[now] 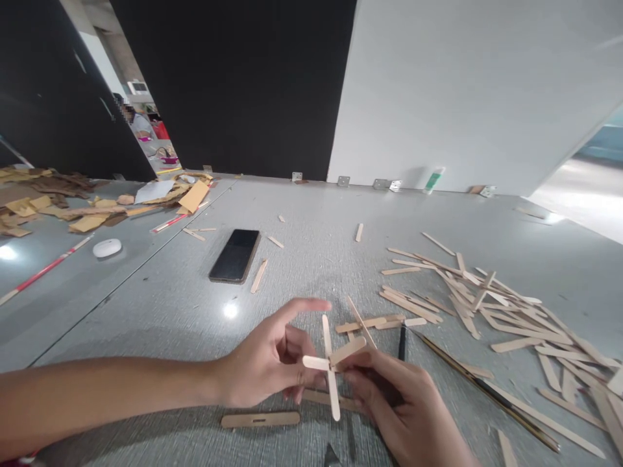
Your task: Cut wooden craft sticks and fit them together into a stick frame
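Observation:
A small cross of pale wooden craft sticks point(331, 363) is held just above the grey table point(316, 259), low in the middle of the head view. My left hand point(270, 360) pinches its left arm with thumb and middle fingers, the index finger stretched out above. My right hand point(406, 405) grips the cross from the right and below, fingers curled around its centre. More loose sticks point(372, 322) lie just behind the cross.
A big scatter of craft sticks point(487, 305) covers the right side. A black phone point(235, 255) lies face up at centre left. A dark pen point(402, 342) and a long thin rod point(487, 389) lie near my right hand. Cardboard scraps point(58, 207) pile at far left.

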The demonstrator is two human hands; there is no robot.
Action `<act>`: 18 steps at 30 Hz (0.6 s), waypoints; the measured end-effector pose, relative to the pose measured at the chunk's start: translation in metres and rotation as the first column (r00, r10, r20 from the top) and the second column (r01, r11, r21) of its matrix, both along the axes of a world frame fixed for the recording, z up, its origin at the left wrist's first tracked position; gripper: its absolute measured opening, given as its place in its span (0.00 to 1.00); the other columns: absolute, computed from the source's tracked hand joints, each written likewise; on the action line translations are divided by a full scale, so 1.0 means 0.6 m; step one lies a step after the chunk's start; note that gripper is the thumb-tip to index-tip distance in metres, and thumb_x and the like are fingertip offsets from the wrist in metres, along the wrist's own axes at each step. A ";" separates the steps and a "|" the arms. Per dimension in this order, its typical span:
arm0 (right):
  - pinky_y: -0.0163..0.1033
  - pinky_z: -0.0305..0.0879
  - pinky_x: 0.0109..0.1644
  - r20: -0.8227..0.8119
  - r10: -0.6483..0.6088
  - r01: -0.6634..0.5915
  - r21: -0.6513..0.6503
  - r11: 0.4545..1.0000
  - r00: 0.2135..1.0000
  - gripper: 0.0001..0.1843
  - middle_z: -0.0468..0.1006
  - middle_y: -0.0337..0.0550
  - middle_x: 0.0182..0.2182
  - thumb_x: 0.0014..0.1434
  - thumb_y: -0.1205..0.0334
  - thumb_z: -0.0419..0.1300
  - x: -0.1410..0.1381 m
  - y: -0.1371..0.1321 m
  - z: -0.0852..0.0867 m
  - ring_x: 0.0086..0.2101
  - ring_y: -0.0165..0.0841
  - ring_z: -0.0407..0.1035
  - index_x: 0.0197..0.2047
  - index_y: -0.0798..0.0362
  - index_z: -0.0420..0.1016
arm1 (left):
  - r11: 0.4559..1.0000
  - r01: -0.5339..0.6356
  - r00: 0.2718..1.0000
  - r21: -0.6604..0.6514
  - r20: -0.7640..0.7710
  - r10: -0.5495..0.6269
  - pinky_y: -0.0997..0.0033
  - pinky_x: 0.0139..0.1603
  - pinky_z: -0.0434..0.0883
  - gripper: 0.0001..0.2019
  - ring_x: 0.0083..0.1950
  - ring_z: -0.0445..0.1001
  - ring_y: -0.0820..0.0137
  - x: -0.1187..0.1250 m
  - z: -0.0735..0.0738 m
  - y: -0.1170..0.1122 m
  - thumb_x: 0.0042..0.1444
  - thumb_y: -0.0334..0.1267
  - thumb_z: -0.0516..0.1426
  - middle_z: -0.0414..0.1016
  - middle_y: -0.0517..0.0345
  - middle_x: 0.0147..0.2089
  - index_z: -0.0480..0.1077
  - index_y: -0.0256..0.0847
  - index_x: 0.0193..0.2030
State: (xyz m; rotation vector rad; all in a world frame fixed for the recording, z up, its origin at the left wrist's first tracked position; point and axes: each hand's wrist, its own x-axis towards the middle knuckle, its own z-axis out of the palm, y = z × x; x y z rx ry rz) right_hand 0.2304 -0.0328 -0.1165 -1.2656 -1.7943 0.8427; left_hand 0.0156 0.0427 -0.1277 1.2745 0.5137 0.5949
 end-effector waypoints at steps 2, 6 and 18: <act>0.31 0.69 0.34 0.000 0.022 -0.022 -0.002 1.000 1.000 0.12 0.83 0.36 0.33 0.73 0.65 0.54 0.001 0.001 0.000 0.30 0.29 0.75 0.41 0.48 0.78 | 0.999 0.043 0.998 0.032 -0.049 -0.041 0.81 0.27 0.72 0.23 0.24 0.73 0.80 -0.001 0.004 -0.002 0.61 0.38 0.68 0.75 0.66 0.32 0.68 0.47 0.61; 0.30 0.65 0.29 0.022 -0.003 0.002 0.032 0.999 1.000 0.13 0.78 0.35 0.27 0.73 0.64 0.53 0.005 0.002 -0.004 0.27 0.28 0.71 0.43 0.48 0.79 | 0.997 0.045 0.996 0.055 -0.082 -0.041 0.78 0.27 0.73 0.15 0.24 0.73 0.78 -0.001 0.008 -0.005 0.60 0.39 0.68 0.74 0.66 0.28 0.72 0.42 0.51; 0.31 0.61 0.28 0.042 0.022 -0.025 0.052 0.998 0.999 0.14 0.78 0.34 0.27 0.71 0.68 0.53 0.003 0.002 -0.004 0.24 0.28 0.66 0.38 0.48 0.78 | 0.993 0.058 0.996 0.106 -0.077 -0.050 0.78 0.27 0.72 0.12 0.25 0.72 0.77 -0.004 -0.004 -0.006 0.61 0.39 0.67 0.77 0.62 0.31 0.71 0.41 0.47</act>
